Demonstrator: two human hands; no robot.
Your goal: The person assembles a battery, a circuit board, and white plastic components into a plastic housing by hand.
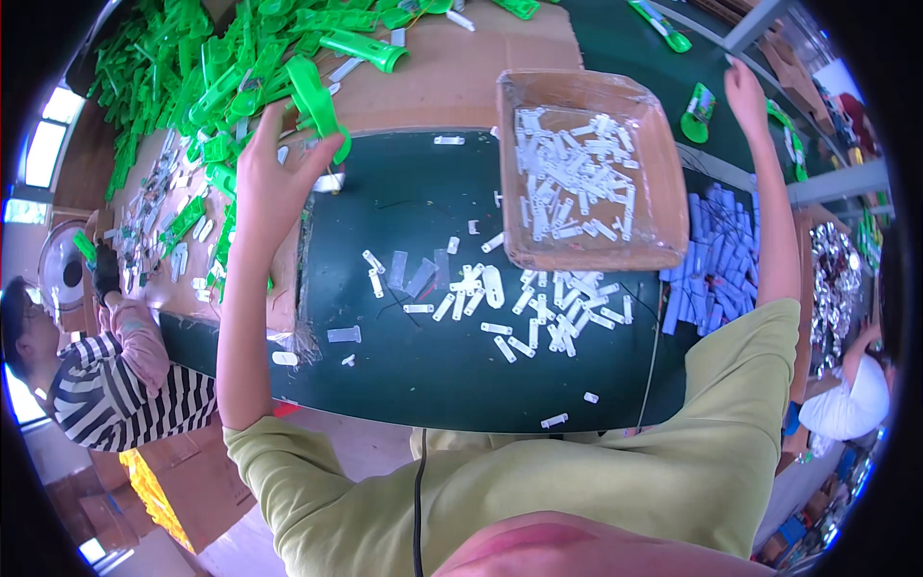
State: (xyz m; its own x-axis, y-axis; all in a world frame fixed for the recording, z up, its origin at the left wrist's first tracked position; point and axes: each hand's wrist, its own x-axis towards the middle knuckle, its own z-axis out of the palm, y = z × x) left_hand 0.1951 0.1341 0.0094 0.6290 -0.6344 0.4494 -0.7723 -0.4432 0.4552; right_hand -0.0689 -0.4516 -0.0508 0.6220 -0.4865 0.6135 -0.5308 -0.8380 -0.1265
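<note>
in the head view, the fingers of my left hand (265, 183) were partly curled, thumb set apart from the rest, around a curved green plastic shell (310, 88). i held it tilted above the edge where a cardboard sheet (437, 91) met the dark green desk (423, 380), just beside a big heap of green plastic parts (159, 82).

my right hand (746, 94) was stretched far out to the upper right, near a metal frame (760, 24). its fingers looked drawn together, but i cannot tell whether they had hold of anything. a green part with a rounded end (696, 120) lay close by, to the left of that hand.

between my arms stood an open cardboard box (596, 257) with many small white plastic pieces (577, 168) inside. more white strips (567, 317) lay scattered in front of it, and blue-violet cylinders (711, 264) with thin wires were piled to its right. at my far left sat a co-worker in a striped top (135, 394).
</note>
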